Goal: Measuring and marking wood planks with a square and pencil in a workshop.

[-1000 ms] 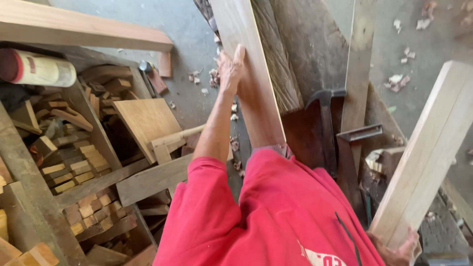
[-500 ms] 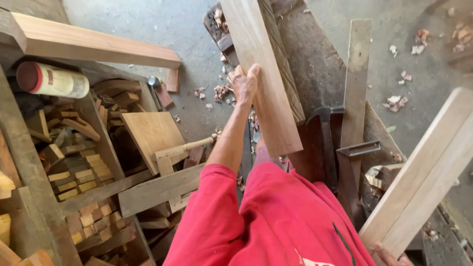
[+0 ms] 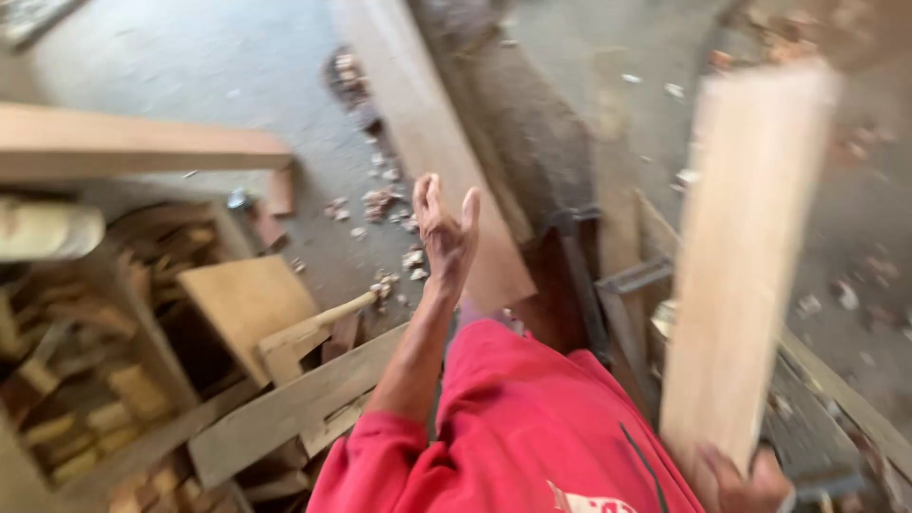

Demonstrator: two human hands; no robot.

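Your left hand is wide open, holding nothing, just beside the long plank; your right hand grips the lighter board at its bottom end.

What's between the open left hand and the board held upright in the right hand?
In the head view, a long pale plank lies just behind the left hand, then dark machinery, then the upright board gripped by the right hand.

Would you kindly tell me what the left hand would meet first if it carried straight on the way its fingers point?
Probably the long pale plank: the left hand points up along it, though blur hides the gap.
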